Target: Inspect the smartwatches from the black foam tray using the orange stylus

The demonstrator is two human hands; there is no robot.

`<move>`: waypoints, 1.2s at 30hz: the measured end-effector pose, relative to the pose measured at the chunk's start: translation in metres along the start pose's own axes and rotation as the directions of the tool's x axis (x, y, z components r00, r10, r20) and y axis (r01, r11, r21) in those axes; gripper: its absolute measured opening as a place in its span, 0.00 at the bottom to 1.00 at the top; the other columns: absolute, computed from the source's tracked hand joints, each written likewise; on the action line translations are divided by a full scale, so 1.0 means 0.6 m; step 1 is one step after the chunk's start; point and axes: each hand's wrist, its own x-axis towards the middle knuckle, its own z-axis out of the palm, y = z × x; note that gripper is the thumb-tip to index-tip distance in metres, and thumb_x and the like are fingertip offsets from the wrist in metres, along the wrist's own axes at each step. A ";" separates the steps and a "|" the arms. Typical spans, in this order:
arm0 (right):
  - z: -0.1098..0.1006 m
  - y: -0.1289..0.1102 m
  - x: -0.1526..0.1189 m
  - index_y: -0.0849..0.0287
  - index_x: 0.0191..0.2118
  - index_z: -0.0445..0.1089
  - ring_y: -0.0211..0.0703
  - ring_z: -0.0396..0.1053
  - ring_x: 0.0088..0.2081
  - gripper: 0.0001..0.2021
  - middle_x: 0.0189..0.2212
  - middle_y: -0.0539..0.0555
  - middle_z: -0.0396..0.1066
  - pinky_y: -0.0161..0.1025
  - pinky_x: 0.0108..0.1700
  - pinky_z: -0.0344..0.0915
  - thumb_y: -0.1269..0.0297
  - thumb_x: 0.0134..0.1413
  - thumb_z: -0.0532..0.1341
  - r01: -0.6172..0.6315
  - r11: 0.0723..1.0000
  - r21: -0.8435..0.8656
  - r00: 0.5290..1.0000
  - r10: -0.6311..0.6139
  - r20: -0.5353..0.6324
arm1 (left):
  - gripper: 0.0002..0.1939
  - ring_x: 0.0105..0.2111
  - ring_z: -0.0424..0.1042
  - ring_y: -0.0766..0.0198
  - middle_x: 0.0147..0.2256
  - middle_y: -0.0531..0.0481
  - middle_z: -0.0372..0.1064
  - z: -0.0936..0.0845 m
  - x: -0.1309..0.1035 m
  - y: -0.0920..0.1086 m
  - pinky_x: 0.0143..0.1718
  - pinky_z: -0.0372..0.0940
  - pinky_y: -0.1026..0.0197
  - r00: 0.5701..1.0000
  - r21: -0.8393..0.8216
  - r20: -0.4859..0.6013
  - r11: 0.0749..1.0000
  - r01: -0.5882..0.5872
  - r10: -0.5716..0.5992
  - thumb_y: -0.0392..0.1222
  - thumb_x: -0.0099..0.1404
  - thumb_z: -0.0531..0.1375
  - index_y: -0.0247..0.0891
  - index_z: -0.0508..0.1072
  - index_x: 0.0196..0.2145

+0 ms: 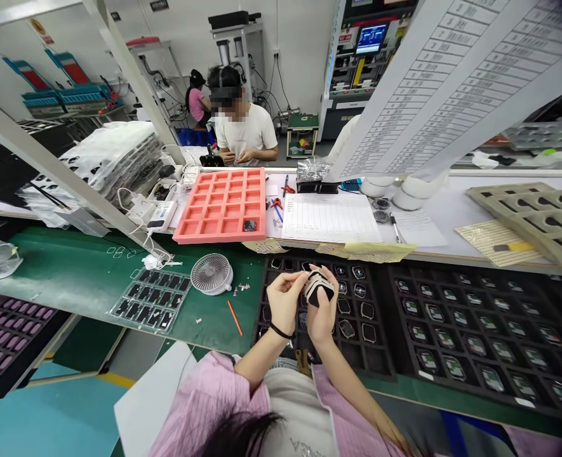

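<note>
Just above a dark compartment tray (385,362), my right hand (322,317) grips a small square watch case (319,293), black with a pale, silvery rim. My left hand (284,301) is closed in a pinch, its fingertips against the upper left edge of the case. Whatever lies between those fingertips is too small to make out. Square watch frames (346,329) and round-faced parts (358,272) sit in the tray's compartments under and around my hands.
Left of my hands are a small round fan (211,274), an orange stick (235,318) and a clear tray of black pieces (152,298). A pink compartment tray (221,203) and papers (331,218) lie on the shelf. Another dark tray (481,324) is at right. A co-worker (245,130) faces me.
</note>
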 end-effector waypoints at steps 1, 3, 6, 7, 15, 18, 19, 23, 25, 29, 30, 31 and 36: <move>-0.001 0.001 0.001 0.48 0.50 0.67 0.46 0.67 0.51 0.18 0.52 0.53 0.69 0.46 0.56 0.59 0.56 0.53 0.61 -0.003 1.000 0.001 1.000 0.003 -0.004 | 0.11 0.30 0.75 0.65 0.28 0.47 0.77 0.000 0.001 0.000 0.36 0.70 0.62 1.000 0.003 -0.003 1.000 -0.009 0.009 0.43 0.47 0.71 0.34 0.76 0.25; -0.002 0.003 0.002 0.48 0.50 0.66 0.45 0.68 0.50 0.18 0.52 0.53 0.69 0.46 0.56 0.59 0.56 0.52 0.61 -0.009 1.000 0.004 1.000 0.009 0.002 | 0.12 0.31 0.75 0.64 0.29 0.47 0.77 -0.001 0.002 -0.002 0.37 0.70 0.61 1.000 0.016 0.000 1.000 -0.023 0.023 0.44 0.47 0.71 0.34 0.76 0.25; -0.001 0.005 0.001 0.49 0.51 0.66 0.45 0.68 0.50 0.19 0.52 0.53 0.68 0.47 0.57 0.59 0.56 0.53 0.61 -0.011 1.000 0.003 0.999 0.011 0.032 | 0.13 0.31 0.75 0.63 0.29 0.47 0.77 -0.001 0.000 -0.008 0.36 0.70 0.60 0.999 0.058 0.023 0.998 -0.030 0.029 0.46 0.47 0.71 0.34 0.75 0.25; -0.001 0.005 0.000 0.49 0.51 0.66 0.45 0.68 0.50 0.19 0.52 0.53 0.68 0.48 0.57 0.59 0.56 0.53 0.61 -0.011 1.000 0.003 0.999 0.010 0.035 | 0.13 0.31 0.74 0.63 0.29 0.47 0.76 -0.001 -0.001 -0.011 0.36 0.69 0.61 0.999 0.078 0.031 0.996 -0.043 0.040 0.47 0.48 0.70 0.34 0.75 0.25; -0.008 0.003 0.009 0.44 0.51 0.65 0.42 0.68 0.49 0.16 0.52 0.49 0.67 0.45 0.55 0.61 0.58 0.57 0.60 -0.048 0.997 0.056 0.999 0.049 -0.012 | 0.16 0.38 0.70 0.63 0.36 0.46 0.68 -0.020 -0.018 -0.042 0.42 0.66 0.62 0.936 0.303 0.240 0.896 -0.324 0.258 0.49 0.66 0.57 0.40 0.78 0.44; -0.014 0.012 0.010 0.46 0.51 0.65 0.41 0.69 0.46 0.15 0.50 0.50 0.68 0.44 0.52 0.63 0.58 0.57 0.59 -0.065 0.997 0.035 0.998 0.065 0.003 | 0.18 0.43 0.69 0.60 0.40 0.45 0.71 -0.028 -0.027 -0.059 0.47 0.64 0.60 0.936 0.256 0.295 0.928 -0.270 0.191 0.50 0.67 0.56 0.40 0.77 0.47; -0.016 0.017 0.009 0.46 0.51 0.65 0.41 0.70 0.45 0.15 0.49 0.51 0.69 0.44 0.51 0.64 0.57 0.58 0.59 -0.079 0.997 0.022 0.997 0.079 0.012 | 0.18 0.45 0.69 0.60 0.42 0.44 0.71 -0.030 -0.028 -0.066 0.49 0.63 0.59 0.942 0.242 0.286 0.938 -0.248 0.176 0.51 0.67 0.56 0.40 0.77 0.46; -0.036 0.048 0.013 0.50 0.50 0.65 0.42 0.71 0.43 0.16 0.48 0.52 0.70 0.46 0.49 0.65 0.56 0.56 0.59 -0.139 0.989 -0.046 0.990 0.140 0.013 | 0.21 0.39 0.70 0.61 0.39 0.44 0.73 -0.055 -0.006 -0.098 0.42 0.65 0.61 0.955 0.270 0.290 0.952 -0.146 0.064 0.54 0.66 0.55 0.37 0.77 0.46; -0.054 0.063 0.021 0.52 0.48 0.66 0.43 0.71 0.41 0.16 0.47 0.53 0.71 0.45 0.46 0.66 0.54 0.55 0.60 -0.193 0.978 -0.082 0.981 0.194 0.004 | 0.25 0.29 0.67 0.66 0.31 0.47 0.71 -0.086 0.025 -0.113 0.32 0.64 0.63 0.924 0.374 0.377 0.923 -0.091 -0.061 0.55 0.67 0.53 0.34 0.75 0.49; -0.091 0.076 0.039 0.55 0.45 0.69 0.42 0.72 0.36 0.16 0.41 0.53 0.73 0.42 0.38 0.67 0.55 0.52 0.61 -0.303 0.951 -0.054 0.953 0.302 -0.034 | 0.19 0.28 0.66 0.68 0.30 0.50 0.68 -0.175 0.099 -0.140 0.31 0.64 0.65 0.946 0.733 0.295 0.667 -0.136 -0.131 0.47 0.70 0.50 0.35 0.72 0.50; -0.097 0.076 0.042 0.56 0.44 0.69 0.42 0.72 0.35 0.16 0.40 0.53 0.73 0.41 0.36 0.67 0.55 0.51 0.62 -0.321 0.947 -0.037 0.947 0.319 -0.048 | 0.15 0.30 0.67 0.67 0.32 0.49 0.68 -0.197 0.113 -0.149 0.34 0.65 0.64 0.952 0.762 0.278 0.633 -0.137 -0.129 0.44 0.68 0.53 0.34 0.74 0.45; -0.101 0.075 0.044 0.56 0.44 0.69 0.42 0.72 0.35 0.15 0.39 0.52 0.73 0.41 0.36 0.67 0.56 0.51 0.62 -0.336 0.942 -0.019 0.941 0.335 -0.055 | 0.10 0.30 0.67 0.67 0.32 0.49 0.67 -0.216 0.123 -0.158 0.37 0.65 0.63 0.952 0.789 0.271 0.599 -0.137 -0.139 0.41 0.65 0.57 0.34 0.76 0.40; -0.091 0.062 0.041 0.56 0.45 0.70 0.43 0.73 0.35 0.15 0.39 0.54 0.75 0.42 0.36 0.68 0.57 0.52 0.61 -0.429 0.899 0.093 0.903 0.429 0.020 | 0.01 0.33 0.68 0.65 0.33 0.50 0.66 -0.263 0.142 -0.216 0.45 0.65 0.59 0.928 0.862 0.288 0.485 -0.144 -0.236 0.32 0.58 0.63 0.35 0.73 0.29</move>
